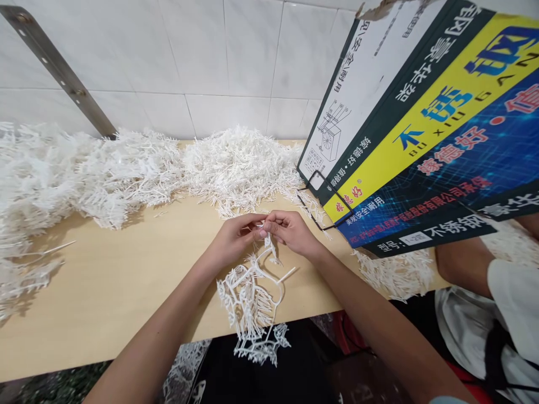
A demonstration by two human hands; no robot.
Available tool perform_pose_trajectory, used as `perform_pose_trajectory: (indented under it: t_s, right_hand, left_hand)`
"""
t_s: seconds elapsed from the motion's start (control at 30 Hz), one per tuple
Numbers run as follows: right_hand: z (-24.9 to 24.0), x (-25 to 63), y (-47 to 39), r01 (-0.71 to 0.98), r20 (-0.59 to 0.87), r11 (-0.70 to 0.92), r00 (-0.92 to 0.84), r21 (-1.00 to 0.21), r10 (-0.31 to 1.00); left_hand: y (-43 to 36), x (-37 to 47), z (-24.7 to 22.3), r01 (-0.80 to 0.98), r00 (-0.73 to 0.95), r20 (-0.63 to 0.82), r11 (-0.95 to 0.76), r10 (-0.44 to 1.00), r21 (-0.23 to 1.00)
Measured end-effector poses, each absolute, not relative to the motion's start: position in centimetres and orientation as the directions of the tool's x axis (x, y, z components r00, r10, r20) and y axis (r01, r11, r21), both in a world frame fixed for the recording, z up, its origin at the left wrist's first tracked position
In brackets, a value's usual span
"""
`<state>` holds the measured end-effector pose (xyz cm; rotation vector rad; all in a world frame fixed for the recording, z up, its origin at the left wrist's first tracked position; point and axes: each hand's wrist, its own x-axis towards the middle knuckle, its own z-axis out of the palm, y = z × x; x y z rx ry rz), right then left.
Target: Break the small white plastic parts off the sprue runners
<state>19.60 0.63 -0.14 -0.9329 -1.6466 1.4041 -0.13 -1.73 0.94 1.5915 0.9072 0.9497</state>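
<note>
Nearest us, the lower tufts of the white sprig [255, 306] hang past the near edge of the table [126, 297], above something dark. The rest of the sprig lies on the wood between our 2 forearms, its thin stems looping up to our fingertips.

Our left hand [238, 235] and right hand [292, 231] meet at its upper end. On each, thumb and forefinger pinch at the sprig, and the other fingers curl in; the exact spot each pair grips is too small to tell. To work well here, we would keep the 2 pinches close together, brace the stem with 1 hand and use only light force with the other, since strands this fine look apt to snap or tangle. Drawing the overhanging tufts onto the table should spare the stem their weight.

At our right, a co-worker's arm [463, 266] shows beyond our own. Past our hands, a middle heap [244, 160] and a left heap [122, 174] of similar white pieces line the back of the table. A printed box [404, 112] leans at the right, and a tiled wall [240, 62] stands behind.
</note>
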Motion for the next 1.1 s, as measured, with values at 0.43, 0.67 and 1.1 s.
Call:
perform_pose_trajectory:
  t_s: [0.43,0.67,1.1]
  right_hand:
    - [0.7,20.8,0.2,-0.073,0.024,-0.055,-0.786,-0.996,0.617]
    - [0.4,20.4,0.0,-0.241,0.095,-0.105,-0.692,-0.965,0.715]
    - [0.6,20.0,0.5,-0.035,0.137,0.135,-0.438,-0.99,0.889]
  left_hand:
    - [-2.2,-1.2,1.7,0.053,0.585,0.148,-0.22,0.798,0.974]
    - [-2.1,-0.4,0.9,-0.098,0.503,0.143,-0.109,0.852,0.989]
    - [-2.1,-0.1,1.6,0.334,0.373,0.228,-0.359,0.9,0.871]
